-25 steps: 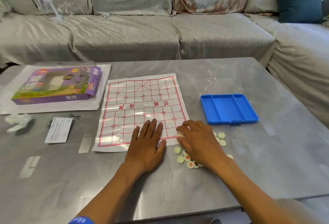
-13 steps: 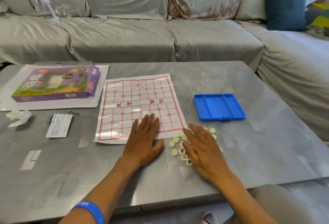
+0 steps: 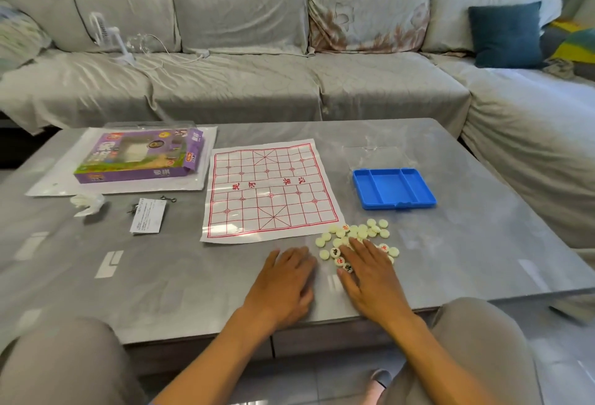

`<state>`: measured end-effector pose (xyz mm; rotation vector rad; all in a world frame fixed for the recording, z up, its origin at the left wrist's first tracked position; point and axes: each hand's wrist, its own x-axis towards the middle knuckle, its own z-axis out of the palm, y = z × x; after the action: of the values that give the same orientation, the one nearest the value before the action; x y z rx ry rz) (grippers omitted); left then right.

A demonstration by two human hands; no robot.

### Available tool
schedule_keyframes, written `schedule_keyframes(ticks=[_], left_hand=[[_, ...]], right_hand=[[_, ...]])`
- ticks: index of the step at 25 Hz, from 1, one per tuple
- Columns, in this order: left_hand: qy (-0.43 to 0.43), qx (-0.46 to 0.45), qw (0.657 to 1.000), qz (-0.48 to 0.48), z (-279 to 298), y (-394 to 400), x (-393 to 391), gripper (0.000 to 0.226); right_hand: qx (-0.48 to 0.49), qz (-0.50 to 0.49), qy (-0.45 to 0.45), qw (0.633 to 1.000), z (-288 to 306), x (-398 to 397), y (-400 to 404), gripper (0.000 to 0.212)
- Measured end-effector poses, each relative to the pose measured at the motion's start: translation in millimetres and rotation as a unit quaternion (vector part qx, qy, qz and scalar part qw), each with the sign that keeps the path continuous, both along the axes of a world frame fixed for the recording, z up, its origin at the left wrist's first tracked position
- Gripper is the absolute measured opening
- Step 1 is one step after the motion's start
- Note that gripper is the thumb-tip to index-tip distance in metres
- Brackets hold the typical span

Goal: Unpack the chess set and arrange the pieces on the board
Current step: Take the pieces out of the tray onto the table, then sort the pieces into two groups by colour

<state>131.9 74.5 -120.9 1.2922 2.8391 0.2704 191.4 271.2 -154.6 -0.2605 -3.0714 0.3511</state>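
Now for sorting: turn blank discs (image 3: pixel 357 237) face-up beside the board's (image 3: pixel 270 190) near right corner. Left hand (image 3: pixel 283 282) flat on the surface (image 3: pixel 161 276), fingers loosely spread; right hand (image 3: pixel 370 276) spread over the pile, seemingly gripping nothing. Then place by colour.

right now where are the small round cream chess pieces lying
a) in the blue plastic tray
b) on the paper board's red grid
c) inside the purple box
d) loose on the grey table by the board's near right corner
d: the small round cream chess pieces lie loose on the grey table, off the near right corner of the white paper board with the red grid; the blue plastic tray holds none, and the right hand rests on some.
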Motion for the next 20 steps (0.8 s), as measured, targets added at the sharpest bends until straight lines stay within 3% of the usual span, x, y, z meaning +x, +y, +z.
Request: schedule_keyframes(ticks=[5,10,14,17,20], left_hand=[[-0.051,0.045,0.997,0.025,-14,4,15,0.051],[-0.029,0.110,0.991,0.075,-22,21,1,0.038],[-0.063,0.173,0.978,0.098,-26,51,-23,0.050],[-0.096,0.115,0.986,0.067,-28,81,-38,0.069],[-0.099,0.053,0.994,0.006,-35,101,-43,0.075]], right_hand=[[-0.014,0.006,0.018,1.000,-4,17,6,0.066],[-0.066,-0.095,0.089,0.989,26,17,23,0.053],[-0.095,-0.139,0.032,0.985,19,5,55,0.067],[-0.115,-0.112,0.000,0.987,10,-13,70,0.073],[-0.040,-0.061,-0.017,0.997,0,-34,73,0.077]])
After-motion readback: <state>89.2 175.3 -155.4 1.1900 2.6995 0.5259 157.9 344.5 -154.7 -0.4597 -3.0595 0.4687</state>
